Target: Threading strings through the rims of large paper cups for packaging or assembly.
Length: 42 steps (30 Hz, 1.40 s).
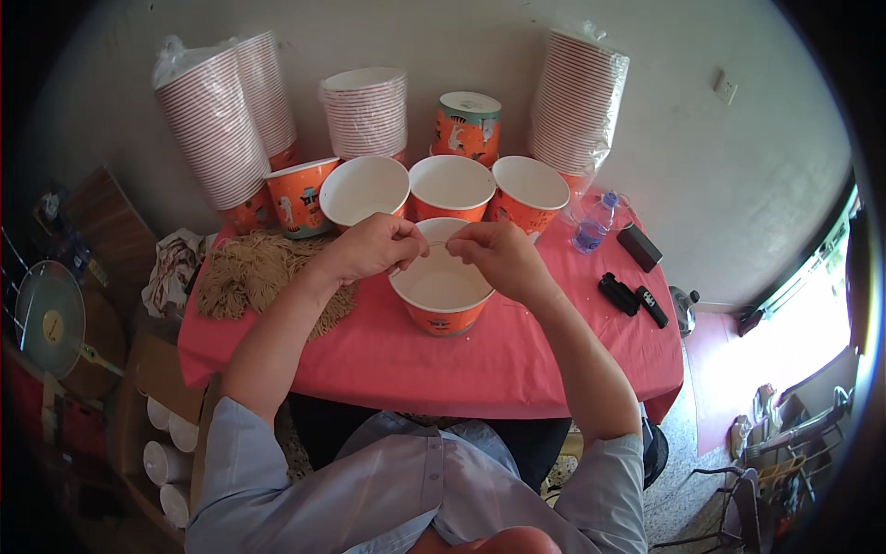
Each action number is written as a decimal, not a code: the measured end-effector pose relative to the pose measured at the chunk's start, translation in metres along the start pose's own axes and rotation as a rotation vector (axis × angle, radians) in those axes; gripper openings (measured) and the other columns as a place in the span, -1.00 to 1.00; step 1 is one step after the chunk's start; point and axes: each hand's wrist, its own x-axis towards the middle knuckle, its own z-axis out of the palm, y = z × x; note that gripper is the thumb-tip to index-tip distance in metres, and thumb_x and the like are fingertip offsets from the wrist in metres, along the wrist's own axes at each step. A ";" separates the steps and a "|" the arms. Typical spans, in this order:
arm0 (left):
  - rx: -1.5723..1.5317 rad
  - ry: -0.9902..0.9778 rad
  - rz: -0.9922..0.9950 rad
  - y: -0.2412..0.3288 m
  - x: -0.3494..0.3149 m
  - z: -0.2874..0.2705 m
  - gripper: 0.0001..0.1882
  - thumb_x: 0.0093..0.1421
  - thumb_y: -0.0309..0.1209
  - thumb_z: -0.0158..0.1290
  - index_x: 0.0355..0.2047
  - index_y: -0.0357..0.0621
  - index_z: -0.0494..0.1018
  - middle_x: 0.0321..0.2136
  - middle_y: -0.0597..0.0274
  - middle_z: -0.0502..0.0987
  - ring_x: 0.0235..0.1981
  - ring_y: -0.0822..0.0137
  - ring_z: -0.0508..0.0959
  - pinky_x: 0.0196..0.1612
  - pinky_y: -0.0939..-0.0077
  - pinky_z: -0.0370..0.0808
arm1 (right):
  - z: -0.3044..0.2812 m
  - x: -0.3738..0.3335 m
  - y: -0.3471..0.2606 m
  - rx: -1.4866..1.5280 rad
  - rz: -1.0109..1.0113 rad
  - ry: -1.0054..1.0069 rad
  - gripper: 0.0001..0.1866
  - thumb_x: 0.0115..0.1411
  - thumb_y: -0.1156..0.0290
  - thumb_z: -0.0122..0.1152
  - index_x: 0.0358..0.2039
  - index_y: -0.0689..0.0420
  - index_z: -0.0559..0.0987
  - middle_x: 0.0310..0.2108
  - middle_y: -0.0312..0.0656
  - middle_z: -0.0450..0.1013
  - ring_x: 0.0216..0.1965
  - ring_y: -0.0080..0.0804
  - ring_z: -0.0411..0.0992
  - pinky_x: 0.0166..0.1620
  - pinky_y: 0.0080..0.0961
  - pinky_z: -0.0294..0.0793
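A white-lined orange paper bucket stands upright near the middle of the table. Above its far rim, my left hand is closed, thumb and fingers pinched together. Facing it a short gap away, my right hand makes a similar pinch above the same bucket. A faint thin line shows near the fingertips, too fine to identify, and whatever the fingers hold is hidden. Left of my left hand, a heap of tan cords lies partly behind my forearm. Three open buckets, the middle one included, stand just beyond my hands.
Tall wrapped bucket stacks line the wall on the red-covered table. A tilted bucket rests left. At right are a plastic bottle, a black box and small black items. A carton holds white rolls.
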 end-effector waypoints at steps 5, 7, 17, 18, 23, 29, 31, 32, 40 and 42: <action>0.057 0.006 0.027 0.008 -0.005 0.003 -0.78 0.39 -0.38 0.16 -0.24 -0.33 0.63 -0.52 0.35 0.56 -0.51 0.59 0.49 -0.42 0.63 0.39 | 0.001 0.000 0.001 0.038 0.006 0.128 -0.79 0.32 0.33 0.34 -0.20 0.21 0.76 -0.45 -0.31 0.62 -0.38 -0.59 0.56 -0.23 -0.53 0.54; 0.254 0.082 0.057 0.016 -0.011 0.004 -0.77 0.40 -0.37 0.16 -0.22 -0.34 0.63 -0.46 0.30 0.62 -0.44 0.59 0.54 -0.38 0.64 0.44 | 0.000 0.003 0.007 0.094 0.079 0.173 -0.80 0.32 0.33 0.35 -0.23 0.21 0.75 -0.45 -0.33 0.62 -0.38 -0.60 0.56 -0.25 -0.56 0.54; -0.027 0.100 0.020 -0.004 -0.008 -0.001 -0.81 0.40 -0.37 0.16 -0.25 -0.29 0.56 -0.40 0.25 0.67 -0.38 0.54 0.62 -0.32 0.60 0.54 | 0.015 -0.010 0.010 -0.948 -0.574 0.039 -0.95 0.14 0.45 0.29 -0.47 0.08 0.64 -0.47 -0.17 0.54 -0.31 -0.14 0.62 -0.28 -0.22 0.62; -0.048 0.100 0.050 -0.006 -0.007 0.000 -0.81 0.41 -0.38 0.16 -0.23 -0.29 0.57 -0.40 0.25 0.67 -0.37 0.54 0.62 -0.32 0.62 0.53 | 0.018 -0.009 0.004 -0.947 -0.572 0.036 -0.95 0.14 0.45 0.29 -0.47 0.08 0.64 -0.47 -0.17 0.54 -0.31 -0.14 0.62 -0.28 -0.22 0.62; -0.076 0.102 0.073 -0.010 -0.010 0.003 -0.82 0.41 -0.39 0.13 -0.17 -0.29 0.59 -0.37 0.27 0.68 -0.35 0.54 0.63 -0.30 0.66 0.52 | 0.017 0.009 -0.018 -0.391 -0.456 -0.106 -0.88 0.26 0.42 0.32 -0.23 0.11 0.75 -0.34 -0.16 0.67 -0.29 -0.22 0.65 -0.19 -0.29 0.63; -0.128 0.134 0.070 -0.021 -0.010 0.000 -0.81 0.41 -0.39 0.14 -0.13 -0.27 0.62 -0.32 0.26 0.70 -0.29 0.54 0.64 -0.21 0.63 0.53 | 0.030 0.015 -0.003 -0.088 -0.291 0.011 -0.85 0.26 0.35 0.37 -0.21 0.09 0.76 -0.36 -0.15 0.68 -0.33 -0.25 0.68 -0.23 -0.35 0.63; -0.156 0.120 0.081 -0.021 -0.011 0.001 -0.81 0.40 -0.40 0.16 -0.11 -0.28 0.62 -0.31 0.26 0.71 -0.25 0.53 0.65 -0.18 0.62 0.54 | 0.034 0.014 -0.004 -0.062 -0.297 0.059 -0.87 0.27 0.37 0.34 -0.23 0.08 0.77 -0.38 -0.17 0.68 -0.36 -0.28 0.67 -0.25 -0.35 0.63; -0.158 0.121 0.079 -0.021 -0.012 0.001 -0.81 0.40 -0.40 0.16 -0.11 -0.28 0.62 -0.31 0.26 0.71 -0.25 0.53 0.65 -0.18 0.62 0.54 | 0.033 0.014 -0.006 -0.062 -0.295 0.056 -0.87 0.27 0.37 0.34 -0.23 0.08 0.77 -0.38 -0.17 0.68 -0.36 -0.28 0.67 -0.25 -0.35 0.63; -0.068 0.204 0.124 -0.017 -0.014 0.016 -0.80 0.37 -0.40 0.18 -0.13 -0.31 0.62 -0.33 0.29 0.70 -0.28 0.54 0.64 -0.15 0.60 0.52 | 0.028 0.013 -0.009 -0.098 -0.137 -0.014 -0.78 0.33 0.35 0.30 -0.18 0.23 0.76 -0.36 -0.18 0.71 -0.32 -0.50 0.67 -0.20 -0.48 0.63; -0.048 0.208 0.119 -0.016 -0.015 0.016 -0.80 0.37 -0.40 0.18 -0.14 -0.31 0.63 -0.33 0.29 0.69 -0.28 0.55 0.63 -0.16 0.59 0.51 | 0.027 0.013 -0.010 -0.092 -0.103 -0.002 -0.78 0.33 0.35 0.30 -0.19 0.23 0.76 -0.35 -0.18 0.71 -0.30 -0.49 0.67 -0.19 -0.48 0.63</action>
